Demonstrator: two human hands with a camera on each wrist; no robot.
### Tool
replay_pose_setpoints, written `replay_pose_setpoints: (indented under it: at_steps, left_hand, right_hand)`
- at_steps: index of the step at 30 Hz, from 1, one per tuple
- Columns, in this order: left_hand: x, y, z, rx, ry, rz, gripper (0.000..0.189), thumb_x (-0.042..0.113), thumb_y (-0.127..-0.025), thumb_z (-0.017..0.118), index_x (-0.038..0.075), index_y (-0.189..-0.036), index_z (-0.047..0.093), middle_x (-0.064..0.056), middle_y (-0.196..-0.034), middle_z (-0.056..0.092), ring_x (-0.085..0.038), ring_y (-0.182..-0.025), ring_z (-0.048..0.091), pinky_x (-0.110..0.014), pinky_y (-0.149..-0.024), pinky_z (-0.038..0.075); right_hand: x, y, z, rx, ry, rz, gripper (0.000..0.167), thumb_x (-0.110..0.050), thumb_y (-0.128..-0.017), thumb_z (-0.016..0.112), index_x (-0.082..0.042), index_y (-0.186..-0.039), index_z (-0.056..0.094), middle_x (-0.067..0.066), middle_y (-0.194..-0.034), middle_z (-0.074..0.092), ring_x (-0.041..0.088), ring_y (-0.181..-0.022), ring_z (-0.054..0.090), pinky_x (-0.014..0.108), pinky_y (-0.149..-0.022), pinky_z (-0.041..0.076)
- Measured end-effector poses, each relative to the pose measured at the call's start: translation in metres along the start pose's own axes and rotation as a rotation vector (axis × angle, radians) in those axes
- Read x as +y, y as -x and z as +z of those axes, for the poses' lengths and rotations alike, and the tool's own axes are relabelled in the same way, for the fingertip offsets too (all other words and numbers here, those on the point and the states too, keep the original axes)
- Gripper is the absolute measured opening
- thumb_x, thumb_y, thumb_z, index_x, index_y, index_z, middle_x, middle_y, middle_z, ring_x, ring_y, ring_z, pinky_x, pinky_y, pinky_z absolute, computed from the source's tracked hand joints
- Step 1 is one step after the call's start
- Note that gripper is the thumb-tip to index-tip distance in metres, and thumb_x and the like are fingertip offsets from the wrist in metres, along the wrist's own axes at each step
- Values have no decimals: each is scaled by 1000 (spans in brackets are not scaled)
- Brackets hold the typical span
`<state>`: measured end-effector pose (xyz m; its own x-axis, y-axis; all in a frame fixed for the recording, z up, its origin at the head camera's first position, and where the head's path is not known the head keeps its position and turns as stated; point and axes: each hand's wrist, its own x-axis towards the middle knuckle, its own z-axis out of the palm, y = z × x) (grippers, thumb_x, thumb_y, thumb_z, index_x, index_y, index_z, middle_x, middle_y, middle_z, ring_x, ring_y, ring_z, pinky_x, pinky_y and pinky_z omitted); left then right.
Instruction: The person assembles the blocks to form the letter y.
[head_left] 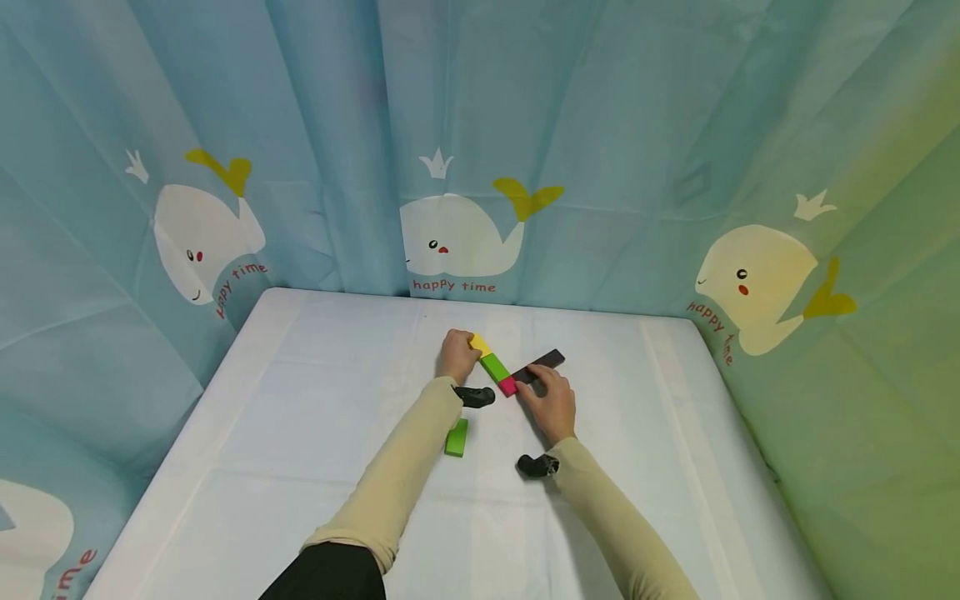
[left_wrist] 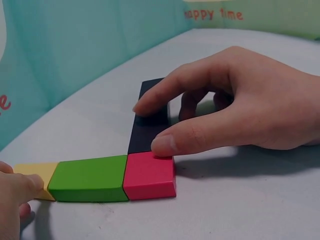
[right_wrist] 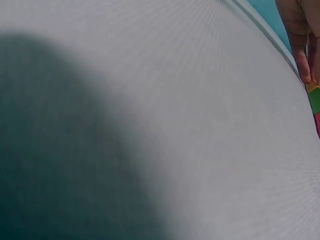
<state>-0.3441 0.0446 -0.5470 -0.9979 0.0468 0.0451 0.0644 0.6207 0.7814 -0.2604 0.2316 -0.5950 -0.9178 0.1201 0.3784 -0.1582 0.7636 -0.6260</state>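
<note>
Yellow [head_left: 480, 343], green [head_left: 495, 367] and pink [head_left: 507, 387] blocks lie end to end in a row. From the pink end a dark block [head_left: 553, 358] runs off at an angle, making a corner. My left hand [head_left: 458, 357] pinches the yellow block at the row's far end. At the corner, my right hand [head_left: 553, 404] holds the dark block, its index finger over the far side and its thumb where dark and pink meet, as the left wrist view shows. In the right wrist view, the left hand [right_wrist: 302, 37] appears at the upper right edge.
A second green block [head_left: 456, 442] lies nearer me, partly hidden by the left sleeve [head_left: 405, 458]. The white-covered table [head_left: 300, 400] is bordered by blue-green whale curtains [head_left: 615, 167]. A dark device sits on each wrist. A dark blurred shape fills much of the right wrist view.
</note>
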Motion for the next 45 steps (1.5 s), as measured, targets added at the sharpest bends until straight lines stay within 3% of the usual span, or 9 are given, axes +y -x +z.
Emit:
replay_pose_setpoints:
  at_steps: [7, 15, 22, 29, 32, 38, 45]
  left_hand:
    - [-2, -1, -1, -22, 37, -16, 42, 4, -87, 72, -5, -126, 62, -17, -120, 56, -28, -112, 55, -36, -98, 47]
    - [-5, -1, 2, -30, 2, -19, 42, 6, -89, 72, -4, -129, 61, -16, -122, 56, -26, -114, 55, -34, -99, 46]
    - [-7, 0, -6, -50, 8, -25, 44, 9, -90, 70, -2, -131, 59, -16, -124, 54, -26, -114, 54, -35, -100, 45]
    - [-24, 2, -15, -69, 118, 71, 48, 16, -91, 71, 1, -134, 56, -16, -122, 54, -27, -107, 59, -37, -89, 51]
    - [-29, 4, -19, -96, 188, 104, 50, 17, -90, 72, 0, -135, 55, -17, -122, 55, -28, -109, 59, -37, -92, 50]
    - [-35, 12, -26, -168, 216, 130, 52, 23, -90, 72, 3, -135, 55, -13, -125, 56, -27, -114, 58, -36, -96, 48]
    - [-40, 30, -41, -321, 246, 159, 50, 25, -92, 70, 4, -135, 54, -12, -128, 57, -24, -116, 58, -35, -97, 48]
  right_hand:
    - [0, -1, -1, -11, -2, 13, 43, -31, -88, 74, -9, -124, 67, 11, -127, 62, 34, -113, 54, 52, -97, 38]
    - [2, -1, 1, -16, 1, 16, 42, -32, -88, 74, -10, -124, 67, 10, -127, 62, 34, -113, 54, 52, -97, 38]
    - [0, -1, 2, -7, -7, -7, 44, -32, -87, 74, -9, -124, 67, 11, -126, 63, 35, -113, 54, 54, -97, 38]
    - [5, -2, 3, -1, -17, -16, 44, -33, -87, 74, -9, -123, 67, 10, -127, 63, 35, -113, 55, 53, -96, 38]
    - [7, -2, 2, -2, -17, -9, 44, -33, -87, 74, -9, -123, 68, 10, -127, 63, 35, -113, 54, 52, -96, 38]
    - [5, -2, 1, -10, -27, 1, 44, -33, -88, 73, -8, -124, 67, 11, -127, 62, 35, -115, 53, 52, -98, 36]
    - [4, -1, 3, -14, -26, 11, 43, -32, -88, 73, -9, -124, 67, 10, -127, 62, 34, -114, 53, 51, -97, 37]
